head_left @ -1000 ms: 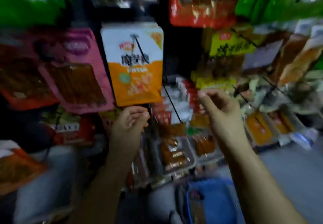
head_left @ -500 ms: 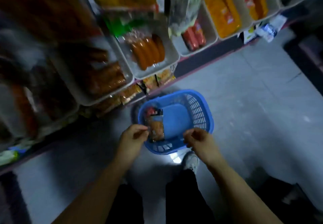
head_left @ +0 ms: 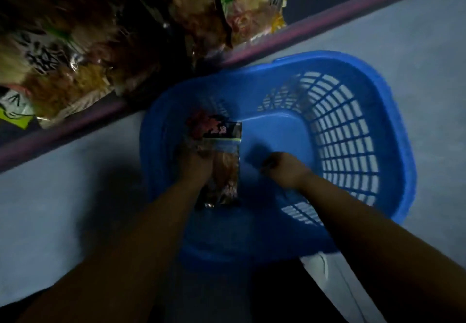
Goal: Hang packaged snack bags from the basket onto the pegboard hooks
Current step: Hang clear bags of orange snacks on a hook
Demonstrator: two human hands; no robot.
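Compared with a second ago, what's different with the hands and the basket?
Both hands dropped from the hanging packs into the blue basket. The left hand has taken hold of the snack bag there; the right hand is beside it, fingers curled, holding nothing visible. The basket stays on the floor.

Both hands are down inside the blue plastic basket (head_left: 358, 161), which stands on the grey floor (head_left: 63, 196) beside the shelf edge (head_left: 277, 42). The left hand (head_left: 195, 163) grips a snack bag (head_left: 224, 161) lying at the basket's left side. The right hand (head_left: 285, 168) is near the bag, fingers curled, holding nothing visible. Dim packaged snacks (head_left: 247, 2) fill the shelf above.
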